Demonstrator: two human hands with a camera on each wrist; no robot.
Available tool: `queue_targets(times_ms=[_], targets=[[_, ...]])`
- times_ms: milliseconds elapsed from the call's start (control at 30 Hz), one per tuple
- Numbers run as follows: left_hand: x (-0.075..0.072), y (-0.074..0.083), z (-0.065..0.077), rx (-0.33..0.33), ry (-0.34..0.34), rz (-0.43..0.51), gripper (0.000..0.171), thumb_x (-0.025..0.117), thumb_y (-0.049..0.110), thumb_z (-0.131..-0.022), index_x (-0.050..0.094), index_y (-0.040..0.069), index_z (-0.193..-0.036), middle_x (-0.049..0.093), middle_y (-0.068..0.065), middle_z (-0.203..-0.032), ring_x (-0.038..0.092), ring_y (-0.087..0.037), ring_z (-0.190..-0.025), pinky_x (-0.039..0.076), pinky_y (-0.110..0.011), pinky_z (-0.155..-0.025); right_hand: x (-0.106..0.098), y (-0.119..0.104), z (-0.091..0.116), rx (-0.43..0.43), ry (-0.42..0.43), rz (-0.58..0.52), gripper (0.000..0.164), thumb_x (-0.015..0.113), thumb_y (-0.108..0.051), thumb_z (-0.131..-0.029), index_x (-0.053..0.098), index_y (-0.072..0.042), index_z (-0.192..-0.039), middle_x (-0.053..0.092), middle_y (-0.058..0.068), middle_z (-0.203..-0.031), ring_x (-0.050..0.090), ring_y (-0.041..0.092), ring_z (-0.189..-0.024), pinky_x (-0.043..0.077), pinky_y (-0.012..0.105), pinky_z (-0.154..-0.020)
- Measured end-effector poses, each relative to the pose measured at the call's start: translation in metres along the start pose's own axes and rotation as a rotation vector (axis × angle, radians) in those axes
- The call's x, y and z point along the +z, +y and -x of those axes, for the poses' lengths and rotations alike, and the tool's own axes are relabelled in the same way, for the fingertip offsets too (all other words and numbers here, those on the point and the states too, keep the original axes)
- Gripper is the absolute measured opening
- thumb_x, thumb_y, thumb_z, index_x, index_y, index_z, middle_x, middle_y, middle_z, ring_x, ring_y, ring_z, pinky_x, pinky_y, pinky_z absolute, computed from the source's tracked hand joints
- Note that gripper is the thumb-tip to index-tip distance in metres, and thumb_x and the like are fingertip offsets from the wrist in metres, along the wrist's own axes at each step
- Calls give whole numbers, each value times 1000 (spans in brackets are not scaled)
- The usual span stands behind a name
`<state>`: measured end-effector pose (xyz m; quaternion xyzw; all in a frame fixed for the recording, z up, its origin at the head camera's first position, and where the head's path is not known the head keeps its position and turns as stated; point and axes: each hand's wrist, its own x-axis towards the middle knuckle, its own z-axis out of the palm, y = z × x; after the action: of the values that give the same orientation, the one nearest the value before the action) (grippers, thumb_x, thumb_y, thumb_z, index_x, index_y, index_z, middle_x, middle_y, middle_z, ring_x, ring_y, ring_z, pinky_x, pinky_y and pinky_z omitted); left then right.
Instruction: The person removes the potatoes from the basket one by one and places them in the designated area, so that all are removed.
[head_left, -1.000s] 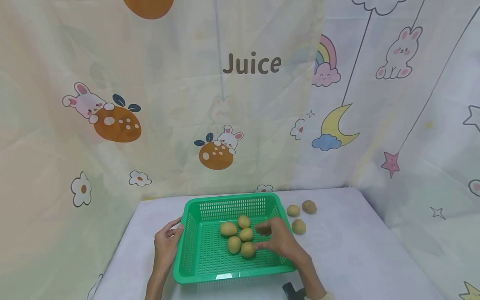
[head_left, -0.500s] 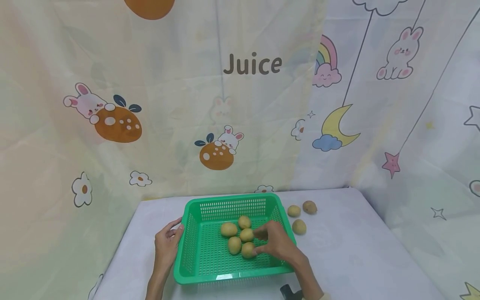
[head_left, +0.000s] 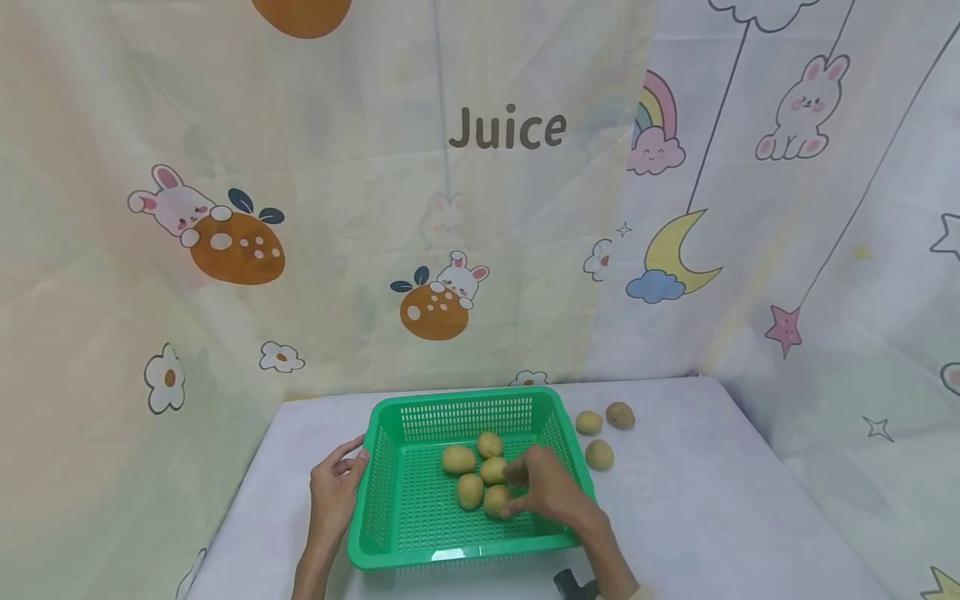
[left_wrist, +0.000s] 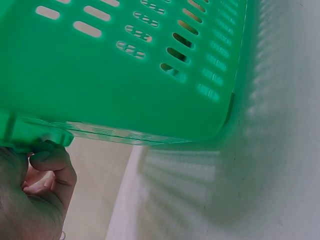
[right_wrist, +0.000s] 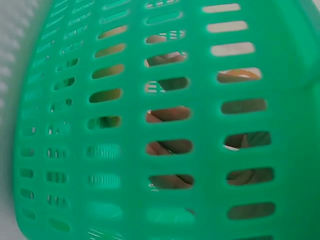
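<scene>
Inside a green, perforated plastic basket (head_left: 420,557), two rounded, yellow-brown potatoes (head_left: 491,501) are lying just left of a person's right hand (head_left: 552,489), the nearer one, which is holding thumb and fingers apart; the left hand (head_left: 332,493) is gripping the basket's rim.

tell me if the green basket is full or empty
Neither, only partly filled: five potatoes show in the basket, bunched near its middle, with bare floor to their left.
</scene>
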<state>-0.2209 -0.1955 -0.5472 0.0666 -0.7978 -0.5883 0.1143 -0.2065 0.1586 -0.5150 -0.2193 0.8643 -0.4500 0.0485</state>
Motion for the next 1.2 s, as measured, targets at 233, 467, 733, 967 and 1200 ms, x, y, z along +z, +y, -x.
queue_targets(times_ms=[233, 467, 733, 967, 1200], targets=[[-1, 1, -1, -12, -5, -4, 40, 61, 22, -113, 64, 2, -148, 81, -22, -102, 77, -11, -70, 63, -23, -63, 4, 1, -2, -13, -10, 27, 56, 103, -9, -67, 80, 7, -117, 81, 24, -114, 80, 37, -108, 67, 49, -93], [0, 0, -1, -19, 0, -16, 40, 61, 24, -113, 65, 5, -148, 81, -23, -106, 78, -12, -72, 63, -22, -65, 6, -1, -4, -13, -1, 57, 55, 103, -8, -67, 80, 8, -114, 82, 21, -110, 79, 27, -99, 68, 41, -88], [0, 0, -2, -31, -2, -22, 41, 61, 23, -113, 64, 4, -149, 81, -22, -105, 78, -12, -72, 63, -22, -64, 9, -1, -7, -10, -16, 67, 37, 102, -5, -68, 85, 2, -100, 78, 2, -78, 50, 5, -70, 57, 22, -69], [-1, 2, -1, -17, -17, 4, 40, 62, 22, -113, 64, 3, -148, 80, -20, -99, 77, -12, -70, 64, -24, -63, 12, -2, -7, -14, -6, 82, 44, 103, -3, -65, 83, 7, -103, 84, 11, -88, 59, 4, -72, 55, 20, -64], [-1, 4, 0, -18, -20, 6, 39, 62, 20, -113, 64, 4, -148, 80, -18, -96, 76, -13, -69, 63, -25, -61, 15, -2, -9, 17, -21, 107, 26, 103, -3, -67, 84, -1, -84, 45, -10, -62, 39, 3, -61, 43, 18, -56]])
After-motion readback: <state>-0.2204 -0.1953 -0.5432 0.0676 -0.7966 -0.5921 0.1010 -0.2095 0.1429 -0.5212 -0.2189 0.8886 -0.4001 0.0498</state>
